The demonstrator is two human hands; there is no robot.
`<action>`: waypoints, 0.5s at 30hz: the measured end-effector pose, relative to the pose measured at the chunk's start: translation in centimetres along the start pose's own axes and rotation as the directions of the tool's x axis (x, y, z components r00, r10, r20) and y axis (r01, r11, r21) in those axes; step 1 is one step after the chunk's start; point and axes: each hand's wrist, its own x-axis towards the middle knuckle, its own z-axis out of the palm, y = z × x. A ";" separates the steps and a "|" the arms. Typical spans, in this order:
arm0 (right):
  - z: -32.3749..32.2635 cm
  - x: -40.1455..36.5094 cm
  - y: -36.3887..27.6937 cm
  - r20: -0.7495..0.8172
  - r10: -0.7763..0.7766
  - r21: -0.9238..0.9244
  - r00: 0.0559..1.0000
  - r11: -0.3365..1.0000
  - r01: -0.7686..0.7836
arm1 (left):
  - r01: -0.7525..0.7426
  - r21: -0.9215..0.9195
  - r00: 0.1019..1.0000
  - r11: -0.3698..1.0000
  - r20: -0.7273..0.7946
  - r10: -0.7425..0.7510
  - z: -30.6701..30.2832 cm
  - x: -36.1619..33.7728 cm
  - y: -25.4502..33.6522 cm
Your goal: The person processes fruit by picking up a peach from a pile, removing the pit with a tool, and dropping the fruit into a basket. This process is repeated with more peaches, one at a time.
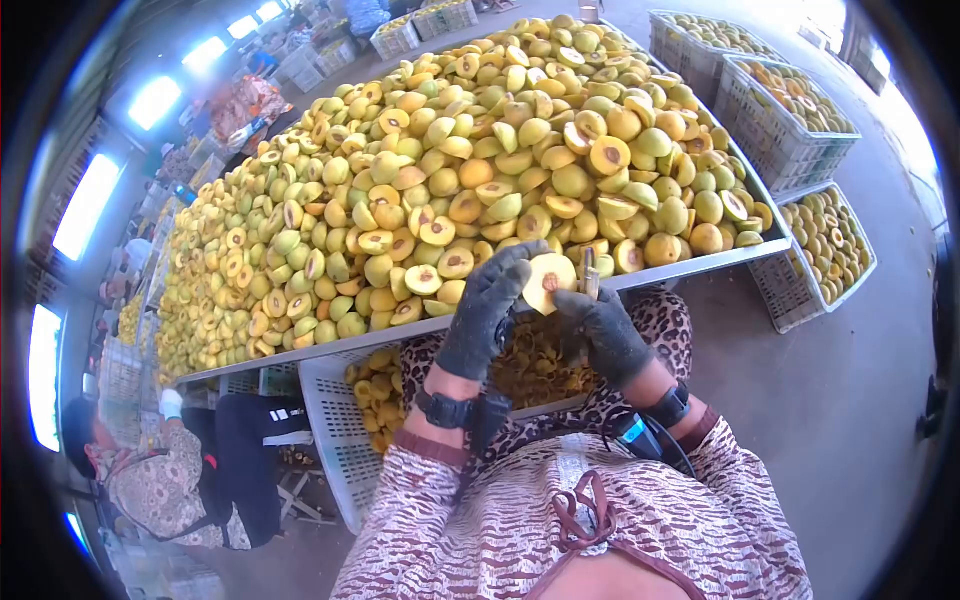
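My left hand point(488, 305), in a dark glove, holds a yellow fruit half point(549, 282) with its cut face and brown centre showing. My right hand point(608, 330), also gloved, is closed on a small metal tool point(589, 274) that stands upright beside the fruit half. Its fingertips are at the lower right edge of the fruit. Both hands are at the near rim of a metal table point(700, 264) heaped with halved yellow-green fruit point(430, 180). Below my hands, partly hidden by them, lie brown-yellow pieces point(540, 365) in a container.
A white plastic crate point(335, 420) with fruit halves stands at my lower left. A co-worker point(170, 480) sits farther left. Crates of fruit stand on the floor at the right, the nearest crate point(822, 255) by the table's corner. More crates point(395, 38) stand behind the table.
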 end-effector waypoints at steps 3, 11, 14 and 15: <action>1.3 0.9 1.2 0.043 0.099 -0.225 0.994 0.971 -0.087 | 0.006 -0.571 0.979 0.821 -0.166 -0.122 -1.7 -2.8 -3.6; -1.4 0.5 5.4 0.204 -0.168 -0.690 0.965 0.674 0.263 | -0.082 -0.428 0.987 0.900 -0.162 0.012 -1.2 -3.5 -3.8; 0.1 0.0 3.8 0.197 -0.338 -0.664 0.920 0.645 0.379 | -0.205 0.070 0.956 0.976 -0.199 0.215 -0.5 -3.1 -4.5; -0.1 0.3 3.9 0.193 -0.333 -0.666 0.923 0.647 0.373 | -0.200 0.066 0.957 0.978 -0.202 0.209 -0.3 -3.0 -4.4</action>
